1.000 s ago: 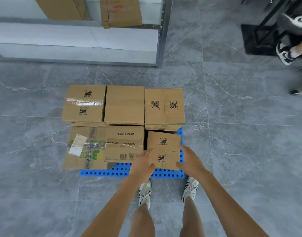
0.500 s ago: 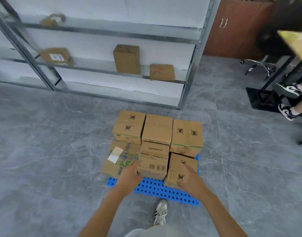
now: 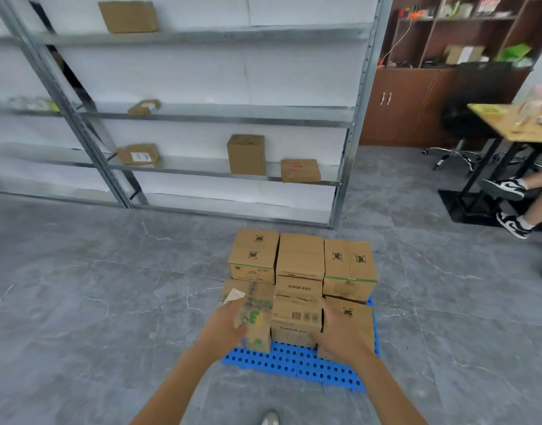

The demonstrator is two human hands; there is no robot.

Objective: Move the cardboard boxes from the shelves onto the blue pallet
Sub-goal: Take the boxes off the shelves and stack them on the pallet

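On the grey floor in front of me lies the blue pallet (image 3: 294,361), carrying several cardboard boxes in two rows. The SUPOR box (image 3: 297,311) sits front middle, a taped box (image 3: 257,305) front left and a small box (image 3: 357,317) front right. My left hand (image 3: 229,322) hovers open before the taped box. My right hand (image 3: 340,331) is open before the small box; neither holds anything. More boxes stay on the metal shelves (image 3: 202,116): a tall box (image 3: 246,154), a flat box (image 3: 300,170), a labelled box (image 3: 139,154), a top-shelf box (image 3: 128,16).
A brown cabinet (image 3: 398,108) stands right of the shelves. Further right are a wooden desk (image 3: 509,124), an office chair (image 3: 460,127) and a seated person's legs and sneakers (image 3: 515,207). Open grey floor lies to the left of the pallet.
Both hands came off the small front-right box, which stays on the pallet, and drew apart and back. The view has lifted from the pallet up to the shelves.
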